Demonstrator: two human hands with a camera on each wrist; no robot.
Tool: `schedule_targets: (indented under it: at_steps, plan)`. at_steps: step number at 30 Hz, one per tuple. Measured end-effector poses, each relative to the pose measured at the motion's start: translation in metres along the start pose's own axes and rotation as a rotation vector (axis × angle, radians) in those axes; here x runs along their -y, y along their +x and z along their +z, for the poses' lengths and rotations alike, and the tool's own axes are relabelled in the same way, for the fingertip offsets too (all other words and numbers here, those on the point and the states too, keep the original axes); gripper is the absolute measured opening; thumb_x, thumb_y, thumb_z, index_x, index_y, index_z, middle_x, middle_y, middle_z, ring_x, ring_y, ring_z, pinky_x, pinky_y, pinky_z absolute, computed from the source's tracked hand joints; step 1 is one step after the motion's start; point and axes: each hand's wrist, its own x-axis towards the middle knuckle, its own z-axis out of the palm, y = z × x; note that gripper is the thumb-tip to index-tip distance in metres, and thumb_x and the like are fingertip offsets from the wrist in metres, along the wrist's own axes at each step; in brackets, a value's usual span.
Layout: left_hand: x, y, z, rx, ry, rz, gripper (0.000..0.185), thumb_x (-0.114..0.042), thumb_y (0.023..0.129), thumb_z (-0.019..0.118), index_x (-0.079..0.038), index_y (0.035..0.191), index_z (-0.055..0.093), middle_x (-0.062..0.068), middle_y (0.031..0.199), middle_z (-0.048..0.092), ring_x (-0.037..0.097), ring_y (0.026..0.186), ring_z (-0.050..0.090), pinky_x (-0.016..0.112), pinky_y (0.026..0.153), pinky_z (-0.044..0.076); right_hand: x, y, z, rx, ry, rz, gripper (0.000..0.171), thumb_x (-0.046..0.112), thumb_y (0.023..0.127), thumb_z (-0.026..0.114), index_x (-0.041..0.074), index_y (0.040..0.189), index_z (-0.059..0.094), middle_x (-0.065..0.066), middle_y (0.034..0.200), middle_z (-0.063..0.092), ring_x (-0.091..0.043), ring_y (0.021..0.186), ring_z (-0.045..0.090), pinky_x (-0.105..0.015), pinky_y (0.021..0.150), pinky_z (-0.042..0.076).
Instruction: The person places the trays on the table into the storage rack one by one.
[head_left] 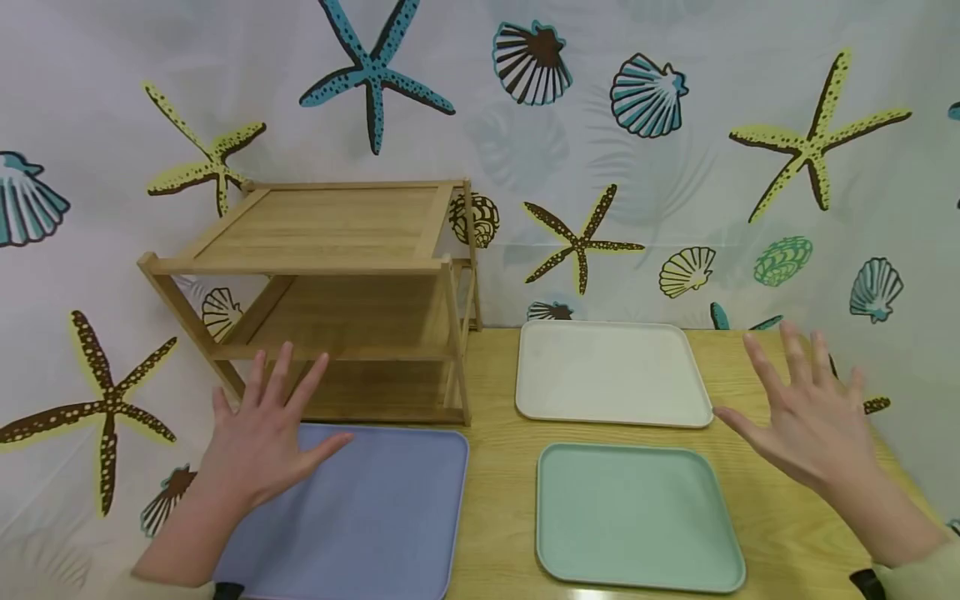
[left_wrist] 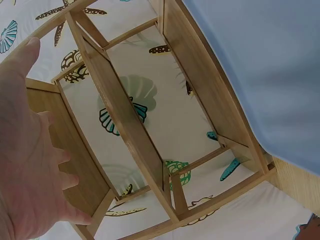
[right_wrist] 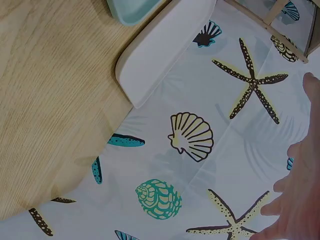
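My left hand (head_left: 262,433) hovers with spread, straight fingers over the far left corner of a lavender tray (head_left: 375,517), just in front of a wooden two-tier shelf (head_left: 330,283). It holds nothing. My right hand (head_left: 806,408) is raised with fingers spread at the right of the table, beside a white tray (head_left: 607,371) and above the right of a mint green tray (head_left: 637,517). It is empty too. In the left wrist view the palm (left_wrist: 30,165) faces the shelf frame (left_wrist: 145,150). The right wrist view shows fingers (right_wrist: 300,190) before the curtain.
A wooden table (head_left: 495,467) carries the three trays and the shelf. A curtain printed with starfish and shells (head_left: 675,167) hangs close behind and wraps round both sides. The table's right edge (head_left: 892,467) lies just under my right wrist.
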Motion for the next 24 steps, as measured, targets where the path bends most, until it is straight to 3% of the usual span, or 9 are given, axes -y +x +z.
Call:
schedule_targets:
  at_steps: [8,12,17,24]
  plan:
    - [0.005,-0.003,0.002,0.035,0.014,-0.012,0.102,-0.077,0.081,0.051,-0.027,0.158,0.007,0.017,0.161,-0.004,0.043,0.144,-0.005,0.084,0.091,0.005,0.019,0.014,0.003,0.006,0.014,-0.066,0.097,0.069,0.087,0.05,0.023,0.158,0.004,-0.013,0.161,-0.01,-0.045,0.144,-0.004,-0.078,0.098,0.006]
    - [0.014,-0.007,0.004,0.045,0.001,-0.018,0.102,-0.076,0.081,0.052,-0.028,0.157,0.004,0.017,0.161,-0.005,0.044,0.144,-0.006,0.084,0.09,0.004,0.036,0.022,0.005,-0.003,0.037,-0.092,0.096,0.069,0.086,0.05,0.025,0.158,0.004,-0.012,0.162,-0.009,-0.04,0.145,-0.006,-0.078,0.097,0.013]
    - [0.03,-0.017,0.009,0.051,-0.059,-0.031,0.101,-0.072,0.083,0.055,-0.03,0.157,0.001,0.018,0.161,-0.005,0.043,0.144,-0.01,0.085,0.088,0.003,0.057,0.035,0.009,-0.021,0.097,-0.144,0.093,0.067,0.087,0.052,0.022,0.158,0.01,-0.012,0.162,-0.004,-0.038,0.146,-0.002,-0.075,0.099,0.015]
    - [0.056,-0.036,0.014,0.092,-0.194,-0.027,0.1,-0.058,0.087,0.063,-0.027,0.157,-0.001,0.013,0.161,-0.013,0.04,0.144,-0.011,0.086,0.085,0.01,0.081,0.058,0.019,0.015,0.257,-0.205,0.089,0.061,0.092,0.049,0.018,0.158,0.007,-0.015,0.162,0.001,-0.04,0.145,0.009,-0.065,0.105,0.024]
